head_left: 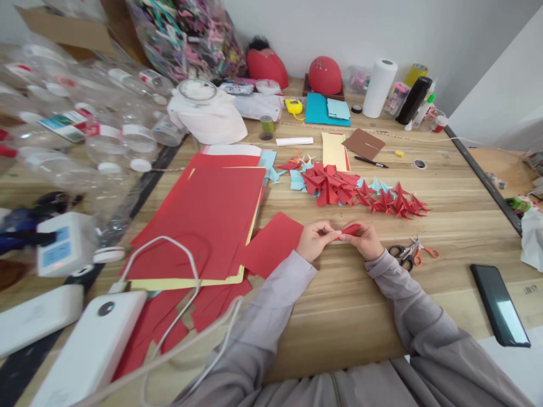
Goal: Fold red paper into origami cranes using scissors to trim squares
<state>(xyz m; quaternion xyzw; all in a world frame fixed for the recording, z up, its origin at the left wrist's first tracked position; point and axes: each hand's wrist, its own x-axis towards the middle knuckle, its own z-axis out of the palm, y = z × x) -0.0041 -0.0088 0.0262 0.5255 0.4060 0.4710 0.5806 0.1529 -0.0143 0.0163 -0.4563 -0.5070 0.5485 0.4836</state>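
A small folded piece of red paper [351, 229] is held between my two hands just above the wooden table. My left hand [316, 240] pinches its left end, fingertips together. The right end is gripped by the fingers of my right hand [365, 240]. Beside my left hand lies a flat red sheet [275, 243]. Beyond the hands stretches a row of folded red paper pieces [333, 183], with pale blue ones [377, 185] among them. Large red sheets [203, 215] are stacked to the left.
Scissors [411, 254] lie right of my right hand, and a black phone [499, 305] is farther right. White power banks [91, 350] with a looping cable [193, 265] sit at the near left. Plastic bottles [104, 133] crowd the far left.
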